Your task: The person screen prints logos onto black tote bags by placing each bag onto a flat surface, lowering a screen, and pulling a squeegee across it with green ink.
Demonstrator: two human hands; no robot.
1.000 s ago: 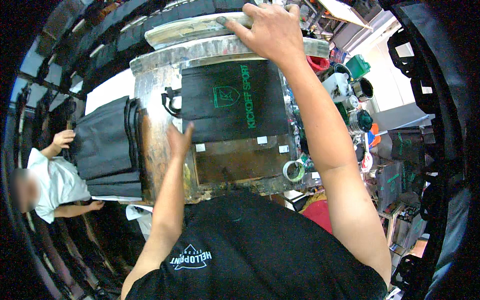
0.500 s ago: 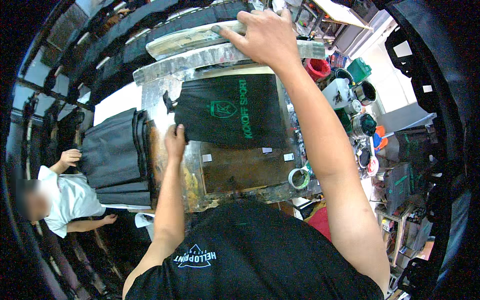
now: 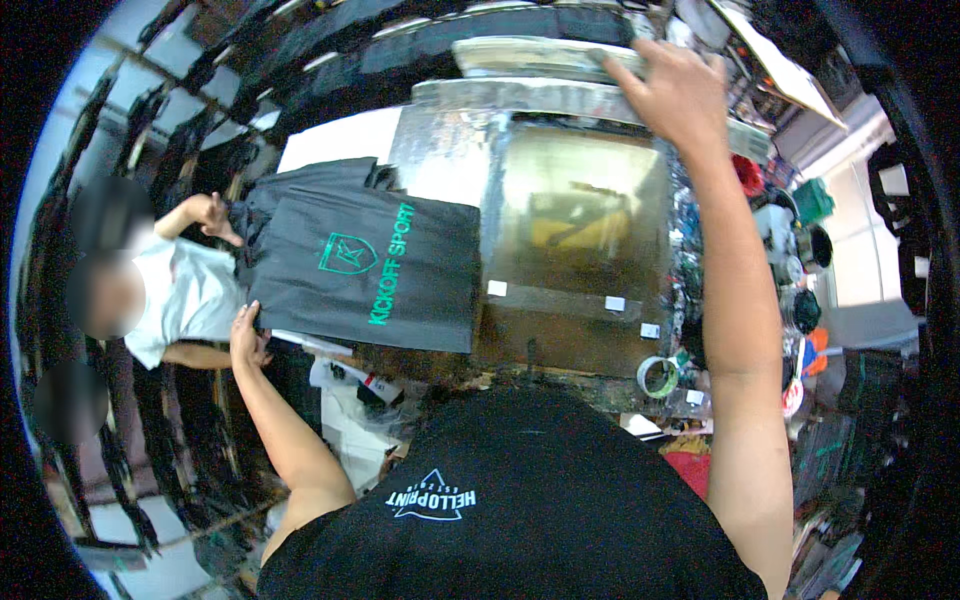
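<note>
My left hand (image 3: 248, 335) pinches the near left corner of a flat black fabric bag (image 3: 430, 270) with a green shield emblem and green lettering. This bag lies to the left of the printing board (image 3: 580, 335), overlapping the stack of black bags there. At the far side, my right hand (image 3: 683, 95) grips the raised wooden screen frame (image 3: 540, 60), thumb on the near face and fingers over the top. The board shows a shiny yellowish-brown surface with small white tabs (image 3: 616, 303) on its near part.
A co-worker in a white shirt (image 3: 195, 280) stands at the left, one hand (image 3: 212, 218) beside the bags. A tape roll (image 3: 657, 377) sits at the board's near right corner. Paint pots (image 3: 815, 245) and a green container (image 3: 812, 202) crowd the right side.
The printed bag has moved left off the board onto the stack, carried by my left hand. My right hand stays on the frame. The co-worker's hand has lifted, and the view has shifted.
</note>
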